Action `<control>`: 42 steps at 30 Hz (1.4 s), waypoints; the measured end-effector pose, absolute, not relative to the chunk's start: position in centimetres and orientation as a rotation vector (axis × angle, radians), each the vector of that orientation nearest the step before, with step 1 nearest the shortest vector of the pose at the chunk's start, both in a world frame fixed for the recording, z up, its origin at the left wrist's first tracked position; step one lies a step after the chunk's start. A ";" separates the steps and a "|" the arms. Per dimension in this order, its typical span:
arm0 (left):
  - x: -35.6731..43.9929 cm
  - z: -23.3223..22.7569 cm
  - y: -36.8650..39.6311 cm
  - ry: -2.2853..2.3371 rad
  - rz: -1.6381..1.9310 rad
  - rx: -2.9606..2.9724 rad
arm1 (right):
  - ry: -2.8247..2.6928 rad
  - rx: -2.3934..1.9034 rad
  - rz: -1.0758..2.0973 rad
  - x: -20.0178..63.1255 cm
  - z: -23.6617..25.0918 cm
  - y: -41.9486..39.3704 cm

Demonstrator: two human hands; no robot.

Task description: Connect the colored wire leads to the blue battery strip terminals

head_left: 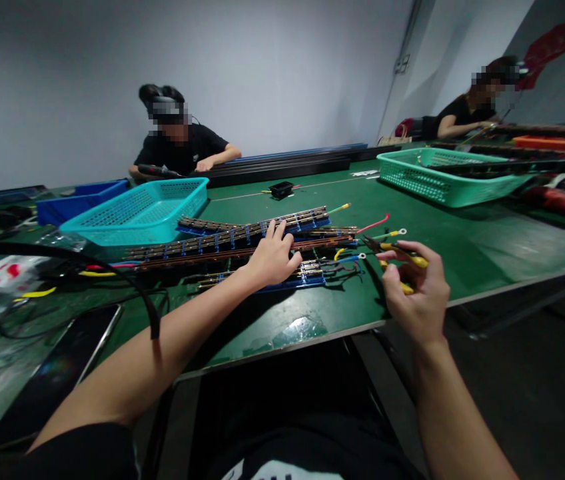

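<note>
Strips [242,243]: long axis left-right on the green table [487,247], your left hand [272,257] resting spread on them, your right hand [415,293] just right, gripping yellow-handled cutters [392,252].

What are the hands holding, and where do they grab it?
The right hand holds yellow-handled pliers by the handles. The left hand holds nothing; it rests on the long strips.

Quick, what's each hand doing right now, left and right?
Left hand: open, fingers spread, pressing on the strips.
Right hand: closed around yellow-handled pliers.
</note>
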State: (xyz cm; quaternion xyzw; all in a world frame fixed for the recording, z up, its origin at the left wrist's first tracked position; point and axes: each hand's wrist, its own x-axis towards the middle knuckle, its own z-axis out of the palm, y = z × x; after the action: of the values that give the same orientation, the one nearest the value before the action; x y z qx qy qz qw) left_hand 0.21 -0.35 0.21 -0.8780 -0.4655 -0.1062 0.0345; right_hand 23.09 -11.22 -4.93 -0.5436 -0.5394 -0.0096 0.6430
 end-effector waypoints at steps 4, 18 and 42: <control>0.2 0.3 -0.4 -1.442 -0.328 -2.704 | -1.215 -1.196 -0.019 23.0 -5.7 -11.1; 0.0 -0.1 -0.1 -1.412 -0.361 -2.706 | -1.333 -1.288 0.027 24.0 -4.9 -10.2; 0.0 -0.2 0.0 -1.390 -0.368 -2.717 | -1.566 -1.329 0.039 25.0 -4.8 -10.1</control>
State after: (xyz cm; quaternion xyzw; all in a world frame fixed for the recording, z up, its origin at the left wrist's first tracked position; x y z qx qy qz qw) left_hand 0.02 0.04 -0.17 -0.8833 -0.4520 -0.1197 0.0336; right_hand 24.96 -10.06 -4.79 -0.5536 -0.6524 0.0161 0.5173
